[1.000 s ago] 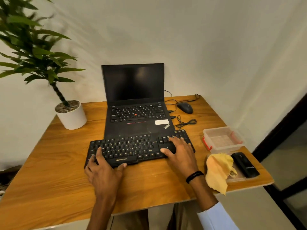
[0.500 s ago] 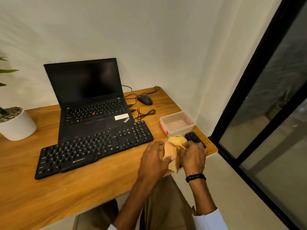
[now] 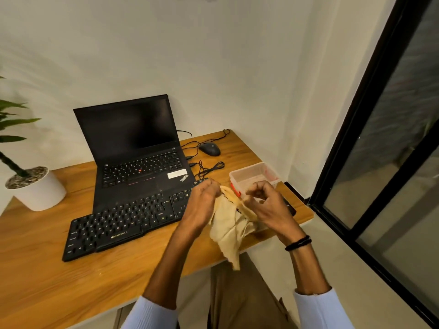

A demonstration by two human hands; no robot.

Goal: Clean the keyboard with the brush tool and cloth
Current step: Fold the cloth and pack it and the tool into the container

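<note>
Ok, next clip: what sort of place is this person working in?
Likely a small office or home workspace: a wooden desk set against a plain wall carries an open laptop, an external keyboard and a wired mouse.

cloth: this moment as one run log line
cloth: hanging between both hands | left hand: grips cloth | right hand: grips cloth | keyboard: untouched

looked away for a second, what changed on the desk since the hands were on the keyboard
Both hands left the keyboard and moved right to the yellow cloth. The left hand and right hand now grip it, lifted off the desk edge and hanging between them. Keyboard, laptop, mouse and clear container stayed put.
</note>
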